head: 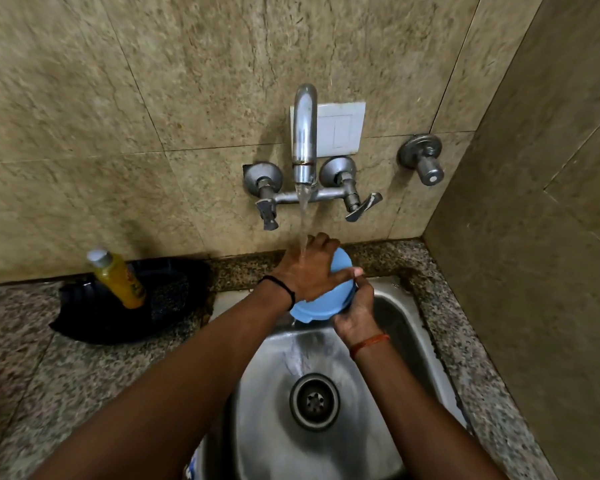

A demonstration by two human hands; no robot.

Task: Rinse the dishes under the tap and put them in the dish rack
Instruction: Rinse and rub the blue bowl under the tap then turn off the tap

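A light blue bowl (321,301) is held upside down over the steel sink (400,306), right under the running tap (305,133). My left hand (309,271) lies spread over the bowl's underside, fingers wrapped round its far side, and the water stream lands on the back of that hand. My right hand (357,313) grips the bowl's rim from the right, thumb up against the side. Most of the bowl is hidden by the two hands.
A black tray (84,317) on the granite counter at the left holds a yellow soap bottle (118,277) and a dark scrubber (168,296). Two tap handles (362,206) and a separate wall valve (425,161) stick out from the tiled wall. A side wall closes off the right.
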